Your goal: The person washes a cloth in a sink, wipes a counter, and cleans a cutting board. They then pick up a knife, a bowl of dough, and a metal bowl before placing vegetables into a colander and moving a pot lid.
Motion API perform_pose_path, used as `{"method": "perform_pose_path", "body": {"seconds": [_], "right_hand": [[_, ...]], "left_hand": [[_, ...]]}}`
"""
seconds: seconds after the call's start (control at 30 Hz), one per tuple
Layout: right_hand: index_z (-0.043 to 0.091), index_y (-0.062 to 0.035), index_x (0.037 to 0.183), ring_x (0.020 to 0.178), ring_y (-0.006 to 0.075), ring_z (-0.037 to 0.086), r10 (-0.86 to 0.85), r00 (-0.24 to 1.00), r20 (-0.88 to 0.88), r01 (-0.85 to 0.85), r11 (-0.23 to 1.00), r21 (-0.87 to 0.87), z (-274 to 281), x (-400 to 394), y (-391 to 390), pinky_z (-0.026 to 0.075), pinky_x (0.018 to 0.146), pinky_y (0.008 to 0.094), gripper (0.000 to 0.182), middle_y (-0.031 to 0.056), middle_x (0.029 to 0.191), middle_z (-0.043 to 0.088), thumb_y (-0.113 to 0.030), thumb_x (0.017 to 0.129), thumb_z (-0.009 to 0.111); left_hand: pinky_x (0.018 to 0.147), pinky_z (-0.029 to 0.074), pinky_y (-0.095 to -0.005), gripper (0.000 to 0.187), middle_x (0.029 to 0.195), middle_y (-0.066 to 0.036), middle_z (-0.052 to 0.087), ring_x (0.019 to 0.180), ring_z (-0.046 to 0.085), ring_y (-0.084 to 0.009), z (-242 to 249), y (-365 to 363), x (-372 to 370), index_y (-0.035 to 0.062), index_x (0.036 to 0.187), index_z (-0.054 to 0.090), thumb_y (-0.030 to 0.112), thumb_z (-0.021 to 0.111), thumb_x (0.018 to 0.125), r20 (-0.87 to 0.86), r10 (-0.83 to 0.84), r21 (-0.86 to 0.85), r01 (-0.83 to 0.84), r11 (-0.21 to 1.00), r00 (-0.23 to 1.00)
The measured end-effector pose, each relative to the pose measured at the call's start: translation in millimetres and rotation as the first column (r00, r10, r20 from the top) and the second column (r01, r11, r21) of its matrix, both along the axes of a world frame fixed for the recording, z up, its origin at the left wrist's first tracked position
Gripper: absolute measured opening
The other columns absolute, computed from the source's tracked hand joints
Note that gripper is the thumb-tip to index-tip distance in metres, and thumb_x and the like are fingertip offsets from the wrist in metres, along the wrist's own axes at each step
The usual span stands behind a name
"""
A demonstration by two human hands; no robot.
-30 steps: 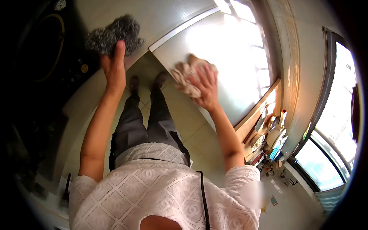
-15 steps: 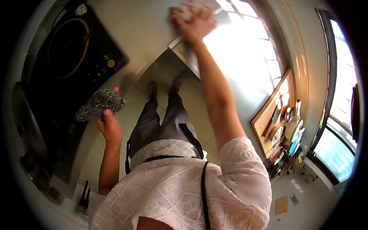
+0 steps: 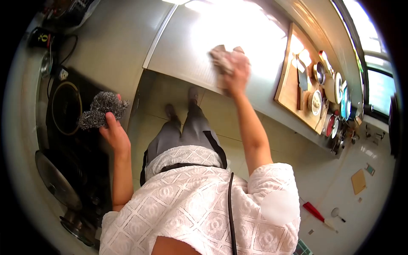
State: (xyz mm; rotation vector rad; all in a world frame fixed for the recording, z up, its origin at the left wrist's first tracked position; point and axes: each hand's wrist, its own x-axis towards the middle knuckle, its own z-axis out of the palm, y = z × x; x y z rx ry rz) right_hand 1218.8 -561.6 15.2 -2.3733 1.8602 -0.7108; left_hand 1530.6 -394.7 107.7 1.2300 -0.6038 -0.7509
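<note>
My left hand (image 3: 116, 135) is closed round a tangled grey steel wool scourer (image 3: 102, 111), with the thumb pressed on its near side. It hangs in front of the black induction cooktop (image 3: 80, 100), overlapping the cooktop's edge in this view. On the other side, my right hand (image 3: 238, 73) grips a crumpled brownish cloth (image 3: 222, 60), a little blurred by motion. The cloth is over the shiny counter (image 3: 178, 57), close to its front edge, where bright window light glares off the surface.
A wooden cutting board (image 3: 287, 90) at the right carries a cleaver (image 3: 302, 78) and a small bowl (image 3: 315, 102). Pots and lids crowd beside it. At the left lie a large pan lid (image 3: 57, 180) and a power cord (image 3: 75, 44). Tiled floor (image 3: 212, 112) shows below the counter.
My view has turned toward the right. My right hand has come with the cloth from the counter's far corner to nearer its front edge. The left hand still holds the scourer.
</note>
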Motion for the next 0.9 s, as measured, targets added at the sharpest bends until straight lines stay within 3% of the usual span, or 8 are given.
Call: {"method": "perform_pose_path", "body": {"seconds": [0.2,0.57,0.67,0.7,0.77,0.8,0.83,0.9], "right_hand": [[0.040,-0.0205,0.121,0.122,0.0317,0.019,-0.619,0.750,-0.234,0.629,0.776,-0.036,-23,-69,27,0.015,0.094,0.0482,0.058,0.0110,0.130,0.029,-0.032,0.067,0.058],[0.046,-0.0263,0.115,0.121,0.0281,0.025,0.505,0.860,-0.075,-0.508,0.861,-0.013,-11,75,-80,0.019,0.095,0.0514,0.045,0.0090,0.126,0.035,-0.029,0.071,0.057],[0.053,-0.0160,0.101,0.095,0.0246,0.049,0.024,0.991,-0.133,-0.033,0.997,-0.063,-10,-11,-146,0.039,0.075,0.0400,0.030,0.0104,0.098,0.054,-0.028,0.073,0.054],[0.049,-0.0122,0.106,0.091,0.0226,0.053,-0.254,0.960,-0.117,0.279,0.831,0.481,-2,-47,-172,0.042,0.076,0.0352,0.034,0.0084,0.098,0.056,-0.026,0.075,0.052],[0.043,-0.0068,0.110,0.096,0.0214,0.050,-0.042,0.723,-0.689,0.274,0.933,0.231,23,-105,-185,0.042,0.072,0.0367,0.041,0.0098,0.105,0.051,-0.030,0.076,0.045],[0.041,-0.0052,0.110,0.099,0.0222,0.048,0.251,-0.090,-0.964,0.297,0.930,0.214,4,-134,-202,0.042,0.074,0.0377,0.042,0.0128,0.105,0.049,-0.028,0.075,0.048],[0.041,-0.0052,0.110,0.099,0.0222,0.048,0.260,-0.091,-0.961,0.294,0.929,0.224,-3,-128,-197,0.042,0.074,0.0377,0.042,0.0128,0.105,0.049,-0.028,0.075,0.048],[0.047,-0.0092,0.107,0.087,0.0244,0.053,-0.132,0.641,-0.756,0.498,0.821,0.279,-10,-96,-184,0.042,0.073,0.0402,0.038,0.0142,0.102,0.050,-0.033,0.077,0.044]], "left_hand": [[0.093,0.034,-0.0366,0.043,0.111,-0.020,0.047,0.102,0.048,-0.0261,-6,5,17,-0.0064,0.115,0.035,0.025,0.043,0.087,-0.007,0.023,0.068,-0.022,0.997,1.000],[0.092,0.034,-0.0366,0.039,0.109,-0.019,0.048,0.102,0.048,-0.0256,-1,-37,-22,-0.0072,0.114,0.037,0.022,0.041,0.087,0.078,-0.037,0.182,0.022,0.983,0.996],[0.092,0.034,-0.0369,0.039,0.110,-0.020,0.048,0.102,0.048,-0.0258,0,-42,-23,-0.0074,0.113,0.038,0.022,0.041,0.087,0.064,-0.036,0.174,0.025,0.984,0.997],[0.092,0.035,-0.0369,0.039,0.110,-0.020,0.048,0.102,0.048,-0.0259,0,-40,-21,-0.0074,0.113,0.038,0.022,0.041,0.087,0.065,-0.030,0.170,0.018,0.985,0.997],[0.092,0.035,-0.0369,0.040,0.110,-0.020,0.048,0.102,0.048,-0.0260,-3,-27,-12,-0.0074,0.114,0.037,0.022,0.041,0.087,0.084,0.013,0.186,-0.028,0.982,0.996],[0.092,0.035,-0.0369,0.040,0.111,-0.020,0.047,0.102,0.048,-0.0261,-6,-22,-8,-0.0073,0.115,0.037,0.022,0.041,0.088,0.092,0.047,0.195,-0.064,0.979,0.995],[0.091,0.036,-0.0363,0.040,0.111,-0.020,0.047,0.103,0.047,-0.0254,-7,-18,-5,-0.0069,0.115,0.036,0.022,0.040,0.088,0.060,0.075,0.222,-0.086,0.971,0.995],[0.091,0.036,-0.0361,0.039,0.111,-0.018,0.048,0.102,0.048,-0.0252,-5,-21,-7,-0.0073,0.114,0.038,0.020,0.042,0.087,0.010,0.099,0.264,-0.098,0.959,0.995]]}}
